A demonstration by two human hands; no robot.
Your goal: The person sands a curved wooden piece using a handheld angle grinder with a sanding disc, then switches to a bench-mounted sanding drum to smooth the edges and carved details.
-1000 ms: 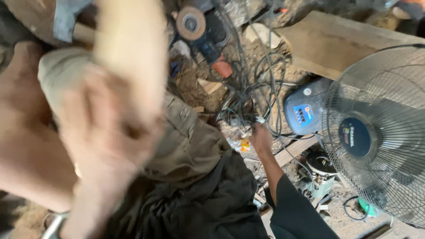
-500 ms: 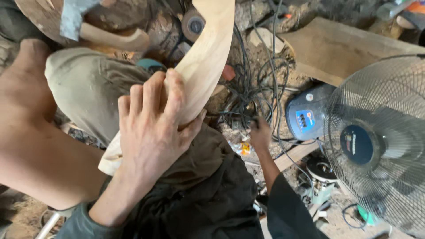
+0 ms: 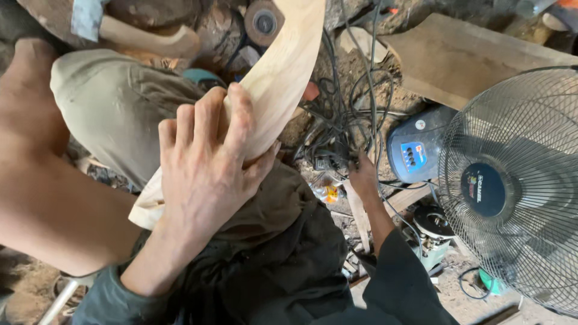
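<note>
Gripping the curved pale wood piece (image 3: 283,78) against the knee, the left hand (image 3: 205,174) wraps it with fingers closed. The right hand (image 3: 364,177) reaches into tangled black cables (image 3: 346,120); its grip is unclear. Beside them stands a fan (image 3: 512,192).

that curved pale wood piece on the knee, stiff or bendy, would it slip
The curved wood piece is thick solid timber, so probably stiff. Its smooth surface may slide on the trouser knee. The left hand presses it down, likely steadying it.
</note>
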